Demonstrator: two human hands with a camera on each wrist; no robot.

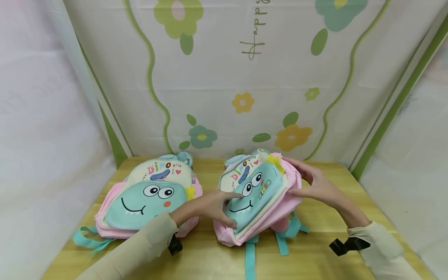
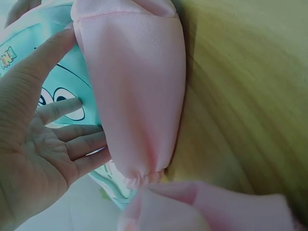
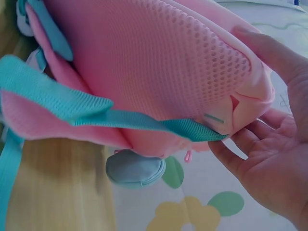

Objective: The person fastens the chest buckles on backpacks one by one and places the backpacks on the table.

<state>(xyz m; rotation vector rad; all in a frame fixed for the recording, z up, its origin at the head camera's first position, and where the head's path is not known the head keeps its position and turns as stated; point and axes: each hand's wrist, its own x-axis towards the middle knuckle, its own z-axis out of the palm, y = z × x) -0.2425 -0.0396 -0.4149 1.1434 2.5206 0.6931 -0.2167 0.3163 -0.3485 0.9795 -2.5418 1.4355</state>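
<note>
A pink and teal dinosaur backpack [image 1: 257,186] sits tilted on the table, its right side raised. My left hand [image 1: 215,206] touches its front at the lower left, thumb and fingers spread. In the left wrist view the extended fingers of the left hand [image 2: 48,125] lie against the teal pocket beside the printed eyes. My right hand [image 1: 318,188] holds the raised right side. The right wrist view shows the right hand [image 3: 274,149] gripping a pink corner by the mesh back panel [image 3: 159,57], where a teal strap [image 3: 192,130] is attached.
A second, matching backpack [image 1: 147,210] lies at the left, its teal strap [image 1: 89,241] loose on the wooden table [image 1: 210,260]. Straps [image 1: 250,256] of the held bag trail toward the front. A flower-printed cloth [image 1: 224,77] stands behind, with white cloth sides left and right.
</note>
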